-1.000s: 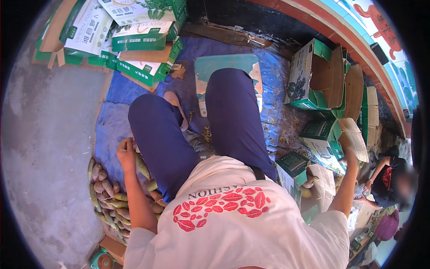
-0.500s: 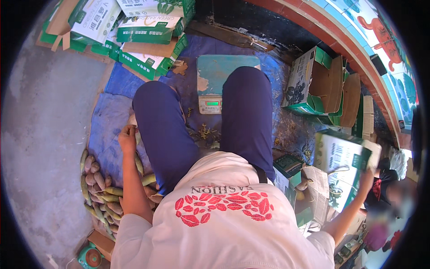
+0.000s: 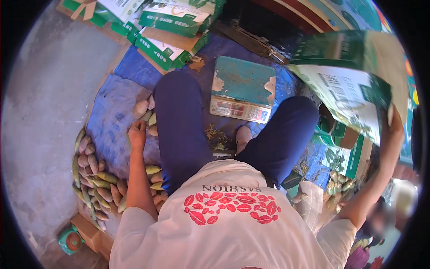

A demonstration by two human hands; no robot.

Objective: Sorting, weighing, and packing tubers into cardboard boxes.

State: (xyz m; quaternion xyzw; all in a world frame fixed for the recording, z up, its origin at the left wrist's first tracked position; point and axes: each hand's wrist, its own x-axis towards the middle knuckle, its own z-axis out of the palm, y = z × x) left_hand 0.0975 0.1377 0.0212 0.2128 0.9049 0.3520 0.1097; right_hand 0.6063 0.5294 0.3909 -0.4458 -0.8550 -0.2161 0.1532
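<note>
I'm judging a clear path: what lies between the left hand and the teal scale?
In the head view: a few roots beside the left hand, then the blue-trousered left leg, before the teal scale.

a green-and-white carton (image 3: 336,92) is being gripped by the right hand (image 3: 394,123), the left hand (image 3: 137,130) is being held near root vegetables (image 3: 140,109), and a teal scale (image 3: 244,80) is being flanked by trousered knees (image 3: 180,96).
</note>
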